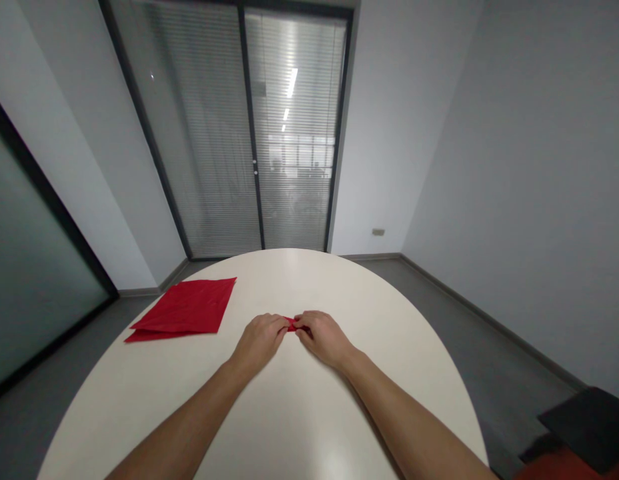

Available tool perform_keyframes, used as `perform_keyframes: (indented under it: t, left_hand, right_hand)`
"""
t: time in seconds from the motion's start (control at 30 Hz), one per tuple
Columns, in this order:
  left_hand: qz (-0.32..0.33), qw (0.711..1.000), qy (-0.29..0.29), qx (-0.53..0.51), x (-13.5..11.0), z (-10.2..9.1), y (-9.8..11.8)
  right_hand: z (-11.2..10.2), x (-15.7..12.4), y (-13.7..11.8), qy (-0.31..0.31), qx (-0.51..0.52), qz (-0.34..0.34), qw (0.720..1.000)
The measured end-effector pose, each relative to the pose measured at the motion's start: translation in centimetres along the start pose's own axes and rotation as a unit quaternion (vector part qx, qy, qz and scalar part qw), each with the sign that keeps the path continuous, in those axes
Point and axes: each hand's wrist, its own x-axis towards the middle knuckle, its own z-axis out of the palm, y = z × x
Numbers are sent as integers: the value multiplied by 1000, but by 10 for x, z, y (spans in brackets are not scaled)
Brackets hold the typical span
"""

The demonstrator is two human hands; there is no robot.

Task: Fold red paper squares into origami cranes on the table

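Near the middle of the round table, a small piece of folded red paper [291, 325] shows between my two hands. My left hand [262, 338] has its fingers closed on the left end of it. On the right end, my right hand [323, 335] pinches it with thumb and fingers. Most of the red piece is hidden under my fingers, so its full shape cannot be made out. To the left of my left hand, apart from it, a stack of flat red sheets [189, 307] lies near the table's edge.
The white round table [289, 413] has a curved edge on both sides. Beyond it stand a glass partition with blinds [214, 147] and pale walls. A dark, flat-topped object [589, 427] with something orange-red below it is at the lower right, off the table.
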Motion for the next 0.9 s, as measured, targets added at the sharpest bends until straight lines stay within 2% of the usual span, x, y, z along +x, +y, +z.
perform_keyframes:
  t: [0.23,0.5,0.9]
  left_hand:
    - [-17,1000,4,7,1,-7,6]
    - [-13,1000,24,2,-1,-2,2]
    - [-45,998,29,-27,-3,-4,5]
  right_hand:
    - [6,1,3,17,45,13,999]
    - [12,2,6,25,68,34,997]
    - [8,2,3,22,75,30,997]
